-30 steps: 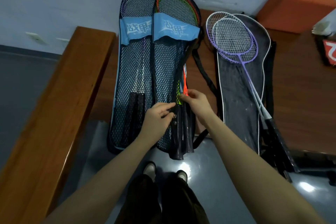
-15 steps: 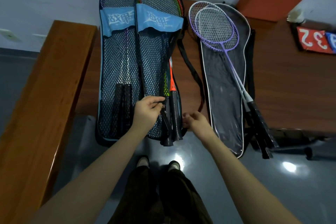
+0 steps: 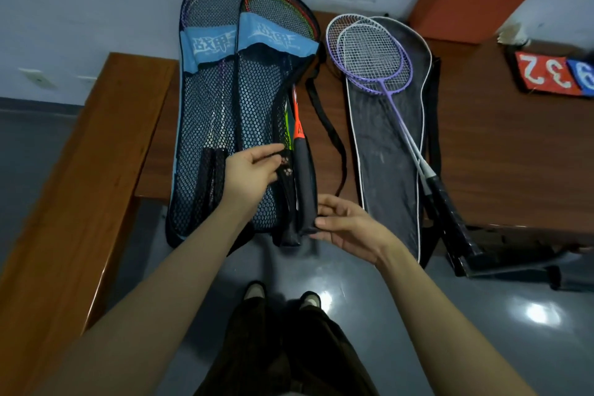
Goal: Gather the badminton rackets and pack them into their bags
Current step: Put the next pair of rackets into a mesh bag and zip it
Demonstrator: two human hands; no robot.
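Head view: two mesh bags (image 3: 221,125) are packed, purple rackets (image 3: 373,58) at two o'clock remain unbagged; left hand (image 3: 254,170) pinches mesh, right hand (image 3: 350,228) fingers loosely spread.

I read white Chinese characters on the blue band (image 3: 210,46) of the left mesh bag, the same print on the blue band (image 3: 279,41) of the mesh bag beside it. Upside-down scoreboard cards: red card (image 3: 543,73) shows 2, 3; blue card (image 3: 585,78) shows 9.
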